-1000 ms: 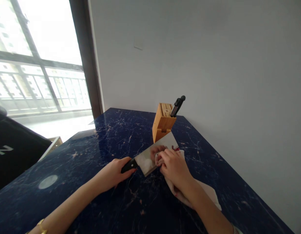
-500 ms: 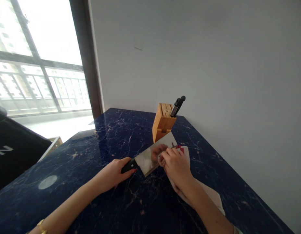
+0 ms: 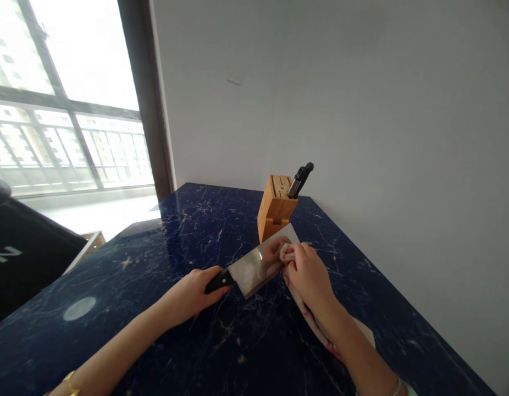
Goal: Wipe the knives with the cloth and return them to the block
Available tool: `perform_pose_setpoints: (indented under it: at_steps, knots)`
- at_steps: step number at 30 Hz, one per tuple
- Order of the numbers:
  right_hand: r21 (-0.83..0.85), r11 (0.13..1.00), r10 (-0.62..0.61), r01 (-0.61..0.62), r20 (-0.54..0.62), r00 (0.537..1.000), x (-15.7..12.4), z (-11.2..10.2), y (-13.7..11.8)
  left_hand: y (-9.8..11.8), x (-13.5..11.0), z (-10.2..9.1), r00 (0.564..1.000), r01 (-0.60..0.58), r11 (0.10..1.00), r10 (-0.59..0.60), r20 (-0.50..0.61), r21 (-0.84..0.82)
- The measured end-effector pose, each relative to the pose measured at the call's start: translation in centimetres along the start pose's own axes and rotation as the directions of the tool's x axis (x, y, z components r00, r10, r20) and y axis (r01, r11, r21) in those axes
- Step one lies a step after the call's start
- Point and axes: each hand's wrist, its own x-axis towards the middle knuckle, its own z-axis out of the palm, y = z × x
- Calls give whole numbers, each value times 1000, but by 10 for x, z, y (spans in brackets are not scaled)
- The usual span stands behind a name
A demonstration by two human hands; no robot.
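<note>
A cleaver (image 3: 258, 264) with a broad shiny blade and a black riveted handle is held tilted over the dark blue marbled table. My left hand (image 3: 197, 294) is closed around its handle. Bunched in the fingers of my right hand (image 3: 310, 275) is a whitish cloth (image 3: 306, 313) with some red on it, pressed against the blade near its far end. The rest of the cloth trails under my right forearm. Just beyond the blade's tip stands a wooden knife block (image 3: 275, 203), with black-handled tools (image 3: 299, 180) in its right-hand slots.
The blue marbled table (image 3: 205, 220) runs to a grey wall (image 3: 341, 110) behind and on the right. A pale round spot (image 3: 79, 308) shows on its left part. A black object with white lettering (image 3: 27, 253) stands at the left, below a large window (image 3: 73, 110).
My right hand and the cloth have slid right along the blade, from its middle toward the far end. My left hand and the cleaver look unmoved.
</note>
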Motion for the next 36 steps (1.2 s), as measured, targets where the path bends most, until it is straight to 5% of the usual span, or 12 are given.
perform_pose_setpoints:
  at_steps: [4,10,17,24,31,36]
  knots:
    - [99,995,1,6,-63,998,0,3,1,0,0,0,1000,7,1000,-7,7,-1]
    - [276,950,-152,146,0,988,-5,6,-18,0,-1,0,1000,2,1000,-2,-4,2]
    - [215,977,35,-11,-112,993,2,6,4,3,-1,0,1000,7,999,-6,-15,54]
    - [145,976,-168,162,29,985,-6,8,-27,2,0,1,1000,17,997,-16,-12,74]
    - [32,997,75,-73,-67,995,1,-6,-1,8,-3,-1,999,-8,985,16,-47,173]
    - [148,981,-128,126,4,992,-3,-3,-19,10,-2,-1,998,-4,975,17,-56,221]
